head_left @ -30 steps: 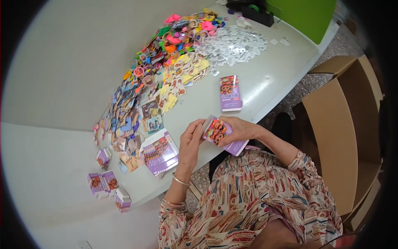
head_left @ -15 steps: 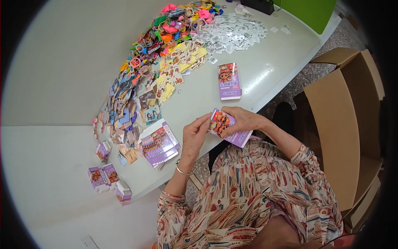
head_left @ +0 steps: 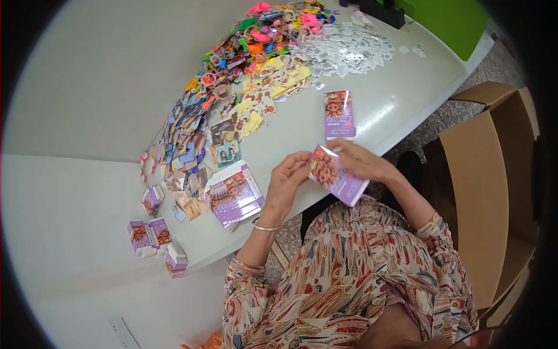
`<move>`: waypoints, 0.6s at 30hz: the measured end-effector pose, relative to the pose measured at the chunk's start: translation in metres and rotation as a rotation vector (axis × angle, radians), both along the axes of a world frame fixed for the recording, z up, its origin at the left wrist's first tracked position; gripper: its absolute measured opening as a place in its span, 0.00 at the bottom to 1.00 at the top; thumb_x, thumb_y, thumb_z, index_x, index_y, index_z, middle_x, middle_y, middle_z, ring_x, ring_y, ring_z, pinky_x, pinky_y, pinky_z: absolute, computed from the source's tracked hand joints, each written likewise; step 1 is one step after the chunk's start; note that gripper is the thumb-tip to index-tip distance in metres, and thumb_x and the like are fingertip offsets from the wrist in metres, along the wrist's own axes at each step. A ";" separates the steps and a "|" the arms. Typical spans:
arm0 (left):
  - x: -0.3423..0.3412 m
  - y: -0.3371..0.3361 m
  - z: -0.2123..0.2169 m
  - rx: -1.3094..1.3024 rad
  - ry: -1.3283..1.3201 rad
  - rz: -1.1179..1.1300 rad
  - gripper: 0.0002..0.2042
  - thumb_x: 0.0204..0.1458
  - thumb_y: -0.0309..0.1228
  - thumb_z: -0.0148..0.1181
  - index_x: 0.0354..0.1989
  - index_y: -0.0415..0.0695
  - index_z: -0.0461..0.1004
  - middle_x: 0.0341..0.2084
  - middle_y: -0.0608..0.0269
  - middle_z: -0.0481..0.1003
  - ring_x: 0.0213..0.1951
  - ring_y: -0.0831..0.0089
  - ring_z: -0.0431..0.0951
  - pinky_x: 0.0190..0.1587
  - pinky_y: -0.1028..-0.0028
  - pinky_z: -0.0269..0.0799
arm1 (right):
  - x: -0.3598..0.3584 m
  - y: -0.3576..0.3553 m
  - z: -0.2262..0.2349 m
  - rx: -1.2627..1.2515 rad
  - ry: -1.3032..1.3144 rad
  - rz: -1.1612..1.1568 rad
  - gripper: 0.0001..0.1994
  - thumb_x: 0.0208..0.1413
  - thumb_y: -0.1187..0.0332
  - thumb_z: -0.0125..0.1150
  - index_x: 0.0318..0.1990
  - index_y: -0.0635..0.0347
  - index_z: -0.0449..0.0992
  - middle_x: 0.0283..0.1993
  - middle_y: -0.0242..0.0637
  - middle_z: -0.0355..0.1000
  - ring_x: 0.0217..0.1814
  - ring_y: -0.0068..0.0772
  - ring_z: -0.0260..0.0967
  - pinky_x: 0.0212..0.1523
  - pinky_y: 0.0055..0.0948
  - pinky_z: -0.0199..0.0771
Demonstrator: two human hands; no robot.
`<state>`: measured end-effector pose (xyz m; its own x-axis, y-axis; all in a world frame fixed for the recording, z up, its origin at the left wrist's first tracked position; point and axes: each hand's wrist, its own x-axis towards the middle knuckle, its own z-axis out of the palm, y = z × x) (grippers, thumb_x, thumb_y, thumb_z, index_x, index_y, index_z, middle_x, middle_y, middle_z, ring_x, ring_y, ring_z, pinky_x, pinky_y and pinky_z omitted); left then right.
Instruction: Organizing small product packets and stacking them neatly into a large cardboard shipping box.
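Observation:
A purple carton [head_left: 339, 177] with colourful cartoon figures on its front is held above the table's near edge, tilted. My left hand [head_left: 290, 176] pinches its left edge between thumb and fingers. My right hand [head_left: 361, 159] is at the carton's upper right side, partly over it; its fingers are smeared by motion, so their grip is unclear. Just beyond it another purple carton [head_left: 339, 116] lies on the table. To the left of my left hand is a stack of flattened purple cartons [head_left: 235, 195].
Along the table's far left side run heaps of flat cards [head_left: 189, 139], yellow printed sheets [head_left: 273, 87], colourful small toys [head_left: 256, 35] and white slips [head_left: 349, 49]. Several small made-up boxes [head_left: 149, 232] stand at the left. An open cardboard box [head_left: 474, 203] is on my right.
My right hand has shifted up off the carton's front toward its upper right edge. My left hand stays on the left edge. The whole view has shifted slightly.

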<state>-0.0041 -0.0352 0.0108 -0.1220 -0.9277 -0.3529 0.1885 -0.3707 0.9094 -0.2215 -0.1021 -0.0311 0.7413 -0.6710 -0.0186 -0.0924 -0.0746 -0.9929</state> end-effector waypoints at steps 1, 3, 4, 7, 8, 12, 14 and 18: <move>0.004 -0.004 0.007 0.035 0.049 0.055 0.15 0.56 0.24 0.54 0.51 0.33 0.68 0.51 0.58 0.72 0.51 0.71 0.74 0.56 0.68 0.69 | -0.008 -0.006 0.003 0.239 -0.098 -0.096 0.27 0.55 0.55 0.60 0.55 0.63 0.63 0.49 0.40 0.68 0.49 0.27 0.67 0.50 0.28 0.67; 0.020 -0.010 -0.003 0.073 0.197 0.114 0.16 0.56 0.24 0.54 0.51 0.32 0.68 0.52 0.56 0.71 0.51 0.68 0.74 0.56 0.67 0.70 | -0.005 -0.006 0.004 0.491 -0.391 -0.225 0.42 0.46 0.55 0.69 0.64 0.62 0.52 0.59 0.42 0.61 0.57 0.37 0.64 0.59 0.32 0.62; 0.025 -0.013 -0.007 0.120 0.351 0.150 0.16 0.56 0.24 0.54 0.51 0.30 0.67 0.52 0.54 0.71 0.52 0.66 0.74 0.57 0.66 0.71 | 0.001 0.001 0.006 0.490 -0.392 -0.220 0.42 0.46 0.55 0.69 0.64 0.62 0.52 0.59 0.42 0.61 0.57 0.37 0.64 0.59 0.32 0.62; 0.008 -0.013 -0.010 0.167 0.450 0.044 0.17 0.56 0.25 0.54 0.52 0.28 0.65 0.51 0.48 0.70 0.52 0.62 0.74 0.58 0.66 0.70 | 0.026 0.019 0.010 -0.453 -0.174 -0.325 0.46 0.36 0.57 0.76 0.61 0.62 0.55 0.57 0.45 0.64 0.57 0.41 0.65 0.60 0.36 0.62; 0.006 -0.014 -0.011 0.217 0.505 -0.042 0.17 0.56 0.25 0.54 0.52 0.28 0.66 0.52 0.47 0.70 0.52 0.62 0.74 0.59 0.65 0.70 | 0.028 0.021 0.003 -0.455 -0.175 -0.323 0.46 0.36 0.57 0.76 0.61 0.62 0.55 0.57 0.45 0.64 0.57 0.41 0.65 0.60 0.36 0.62; 0.046 -0.046 -0.008 -0.111 -0.340 0.015 0.11 0.55 0.29 0.58 0.44 0.37 0.76 0.39 0.62 0.78 0.42 0.75 0.77 0.46 0.76 0.73 | 0.029 0.026 0.006 -0.299 0.014 -0.467 0.44 0.39 0.58 0.73 0.61 0.64 0.52 0.50 0.54 0.68 0.55 0.49 0.67 0.55 0.38 0.66; 0.107 -0.079 -0.022 -0.338 -0.840 0.207 0.09 0.54 0.31 0.60 0.40 0.39 0.78 0.31 0.68 0.78 0.36 0.81 0.75 0.39 0.78 0.70 | 0.028 0.029 0.006 -0.298 0.108 -0.436 0.44 0.41 0.58 0.72 0.61 0.65 0.51 0.50 0.56 0.67 0.54 0.53 0.67 0.54 0.40 0.67; 0.177 -0.120 -0.043 -0.444 -1.440 0.206 0.11 0.46 0.34 0.64 0.35 0.41 0.78 0.29 0.62 0.78 0.32 0.71 0.76 0.38 0.70 0.69 | 0.035 0.033 0.004 -0.299 0.188 -0.356 0.45 0.41 0.57 0.72 0.62 0.66 0.51 0.51 0.59 0.65 0.54 0.57 0.66 0.54 0.42 0.67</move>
